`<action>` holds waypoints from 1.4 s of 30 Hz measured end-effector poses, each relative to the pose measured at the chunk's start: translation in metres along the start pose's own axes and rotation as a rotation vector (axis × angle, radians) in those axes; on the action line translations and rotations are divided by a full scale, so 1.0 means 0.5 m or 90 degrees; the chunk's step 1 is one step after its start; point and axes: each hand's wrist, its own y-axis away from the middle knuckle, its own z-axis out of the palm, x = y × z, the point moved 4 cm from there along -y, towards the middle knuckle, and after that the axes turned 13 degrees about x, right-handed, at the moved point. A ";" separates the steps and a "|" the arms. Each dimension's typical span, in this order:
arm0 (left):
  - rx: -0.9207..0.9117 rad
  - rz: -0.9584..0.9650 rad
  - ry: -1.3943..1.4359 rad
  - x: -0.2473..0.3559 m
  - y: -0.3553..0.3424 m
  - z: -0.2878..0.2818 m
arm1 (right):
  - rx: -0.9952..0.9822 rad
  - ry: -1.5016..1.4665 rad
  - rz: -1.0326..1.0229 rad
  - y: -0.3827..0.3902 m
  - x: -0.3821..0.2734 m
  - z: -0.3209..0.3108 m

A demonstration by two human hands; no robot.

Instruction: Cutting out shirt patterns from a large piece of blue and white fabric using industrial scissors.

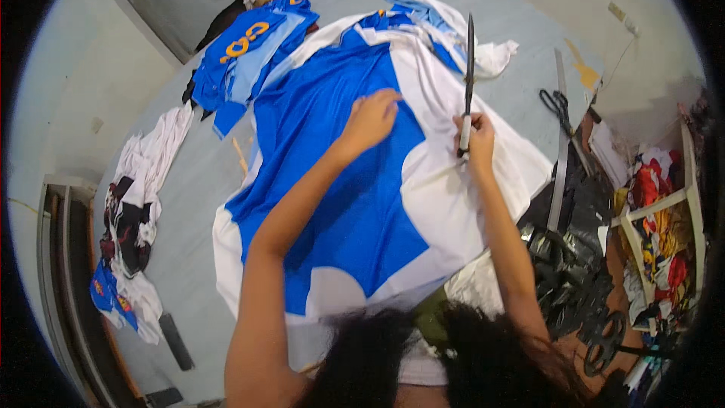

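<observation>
A large piece of blue and white printed fabric (340,204) is spread over the table in front of me, with wrinkles running along its blue middle. My left hand (370,119) rests on the blue part near its border with the white, fingers stretched out and holding nothing that I can see. To the right, my right hand (477,138) is closed around the pale handle of a long knife (470,68). The knife's dark, narrow blade points away from me, above the white side of the fabric.
Blue garment pieces (249,49) with orange lettering lie at the far left of the table (189,211). White and dark cloth (136,211) runs along the left edge. Black scissors (559,109) and a metal ruler (560,174) lie right. A rack of colourful cloth scraps (657,211) stands beyond.
</observation>
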 end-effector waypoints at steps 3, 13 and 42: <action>-0.089 0.067 -0.064 0.123 0.224 -0.095 | -0.125 -0.008 0.072 0.077 -0.080 -0.010; -0.316 0.144 0.011 0.275 0.442 -0.043 | -0.411 0.119 0.356 0.465 -0.278 -0.364; -0.208 0.240 -0.080 0.179 0.420 -0.092 | -0.390 0.382 0.476 0.731 -0.176 -0.416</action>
